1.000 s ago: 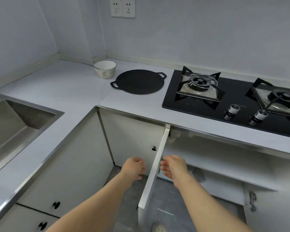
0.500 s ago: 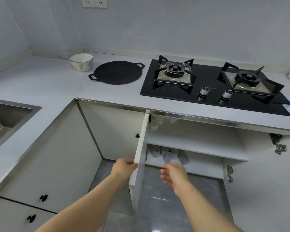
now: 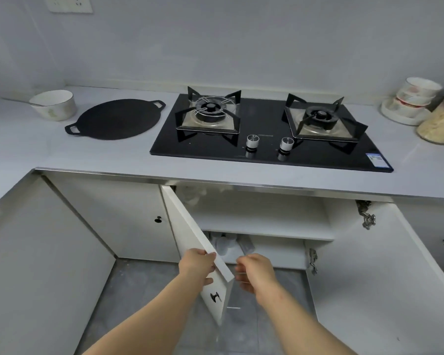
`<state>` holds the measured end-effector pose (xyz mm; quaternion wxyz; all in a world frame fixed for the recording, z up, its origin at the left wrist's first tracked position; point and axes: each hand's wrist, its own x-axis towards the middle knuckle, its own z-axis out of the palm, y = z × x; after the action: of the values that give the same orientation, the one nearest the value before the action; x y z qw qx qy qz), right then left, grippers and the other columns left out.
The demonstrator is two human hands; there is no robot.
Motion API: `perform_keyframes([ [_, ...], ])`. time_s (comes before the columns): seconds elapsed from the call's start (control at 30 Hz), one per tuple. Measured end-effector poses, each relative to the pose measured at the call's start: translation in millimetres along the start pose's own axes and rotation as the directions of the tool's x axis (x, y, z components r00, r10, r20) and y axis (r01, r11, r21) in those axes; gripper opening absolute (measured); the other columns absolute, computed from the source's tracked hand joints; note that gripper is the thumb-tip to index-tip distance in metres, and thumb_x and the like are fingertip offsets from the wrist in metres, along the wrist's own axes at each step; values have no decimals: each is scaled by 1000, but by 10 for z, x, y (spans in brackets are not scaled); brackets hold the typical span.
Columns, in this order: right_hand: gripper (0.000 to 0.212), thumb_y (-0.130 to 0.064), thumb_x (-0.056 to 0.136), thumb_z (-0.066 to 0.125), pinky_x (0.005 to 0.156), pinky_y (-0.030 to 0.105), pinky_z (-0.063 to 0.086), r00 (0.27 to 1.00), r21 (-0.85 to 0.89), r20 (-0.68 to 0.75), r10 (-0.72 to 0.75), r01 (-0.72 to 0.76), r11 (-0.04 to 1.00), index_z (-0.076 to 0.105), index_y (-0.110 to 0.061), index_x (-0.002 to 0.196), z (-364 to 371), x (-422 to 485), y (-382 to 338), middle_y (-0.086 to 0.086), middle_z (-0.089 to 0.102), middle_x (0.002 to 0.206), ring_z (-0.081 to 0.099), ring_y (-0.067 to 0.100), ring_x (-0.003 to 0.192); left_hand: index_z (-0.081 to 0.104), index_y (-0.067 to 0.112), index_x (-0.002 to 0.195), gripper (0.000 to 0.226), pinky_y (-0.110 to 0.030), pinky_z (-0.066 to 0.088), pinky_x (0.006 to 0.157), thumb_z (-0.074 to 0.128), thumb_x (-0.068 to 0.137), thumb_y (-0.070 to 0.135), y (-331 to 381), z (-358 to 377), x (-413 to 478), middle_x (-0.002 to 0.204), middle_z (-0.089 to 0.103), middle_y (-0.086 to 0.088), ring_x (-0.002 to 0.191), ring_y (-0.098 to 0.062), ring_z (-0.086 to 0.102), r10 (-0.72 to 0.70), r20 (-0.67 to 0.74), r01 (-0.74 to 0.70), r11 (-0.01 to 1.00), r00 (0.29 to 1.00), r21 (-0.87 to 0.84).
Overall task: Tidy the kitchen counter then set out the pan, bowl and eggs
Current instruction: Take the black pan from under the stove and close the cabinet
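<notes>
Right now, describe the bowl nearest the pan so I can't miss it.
Start at the black hob. Left of it lies the flat black pan, and the bowl stands just beyond that. Unlike the stacked bowls far right, it stands alone, white.

The pan is a flat, round, black griddle with a small loop handle at each end. It lies flat on the pale desk, just left of the hob. The bowl is white with a faint pattern and stands upright, farther left of the hob, near the pan's far-left edge.
</notes>
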<state>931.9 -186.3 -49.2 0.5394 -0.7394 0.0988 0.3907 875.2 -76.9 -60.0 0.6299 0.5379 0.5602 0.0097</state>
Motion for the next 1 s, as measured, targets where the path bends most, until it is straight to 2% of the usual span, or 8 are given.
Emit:
perform_keyframes([
  [0.1, 19, -7, 90, 47, 50, 22, 35, 999, -22, 2, -35, 35, 999, 52, -12, 73, -304, 174, -181, 5, 56, 65, 48, 17, 54, 53, 9, 80, 13, -33, 52, 56, 52, 93, 11, 173, 396, 36, 74, 55, -6, 80, -24, 61, -15, -23, 15, 1000, 1000, -11],
  [0.17, 17, -7, 91, 47, 50, 21, 34, 999, -42, 17, -48, 49, 998, 53, -12, 76, -426, 273, -263, 4, 57, 67, 48, 16, 53, 55, 3, 87, 11, -32, 50, 53, 50, 93, 9, 274, 575, 87, 73, 55, -8, 71, -22, 60, -58, -7, 57, 996, 998, -71],
  [0.3, 13, -8, 89, 48, 48, 20, 36, 998, -61, 50, -46, 49, 997, 55, -12, 78, -573, 463, -353, 4, 57, 69, 50, 16, 54, 52, 1, 77, 18, -31, 52, 50, 50, 94, 6, 470, 810, 186, 70, 55, -11, 57, -18, 58, -103, -21, 99, 984, 994, -146],
  [0.5, 12, -6, 90, 47, 49, 22, 34, 999, -15, 48, -16, 17, 1000, 54, -9, 80, -664, 691, -500, 6, 55, 67, 47, 18, 51, 55, -4, 93, 10, -27, 51, 46, 52, 93, 6, 675, 1043, 350, 68, 57, -12, 55, -18, 59, -77, -70, 68, 989, 995, -133],
  [0.6, 12, -7, 89, 47, 51, 24, 36, 1000, 13, 11, -15, 14, 1000, 53, -10, 79, -675, 834, -624, 6, 56, 68, 48, 18, 53, 52, -2, 86, 8, -27, 51, 45, 50, 93, 2, 830, 1120, 435, 68, 57, -14, 56, -19, 58, -92, -37, 85, 981, 995, -172],
  [0.73, 12, -6, 87, 49, 52, 24, 38, 999, 8, -26, -21, 21, 1000, 53, -10, 76, -665, 966, -781, 6, 55, 68, 49, 19, 58, 47, -2, 79, 13, -20, 45, 33, 48, 92, -3, 984, 1194, 509, 68, 52, -14, 52, -20, 52, -134, 22, 135, 965, 991, -226],
  [1.0, 8, -8, 84, 52, 62, 28, 41, 994, 39, -110, -5, 10, 999, 52, -9, 76, -605, 1175, -1038, 7, 49, 76, 45, 19, 70, 46, 3, 70, 22, -24, 51, 51, 50, 92, 0, 1229, 1264, 730, 66, 55, -11, 58, -18, 56, -159, 132, 184, 960, 978, -211],
])
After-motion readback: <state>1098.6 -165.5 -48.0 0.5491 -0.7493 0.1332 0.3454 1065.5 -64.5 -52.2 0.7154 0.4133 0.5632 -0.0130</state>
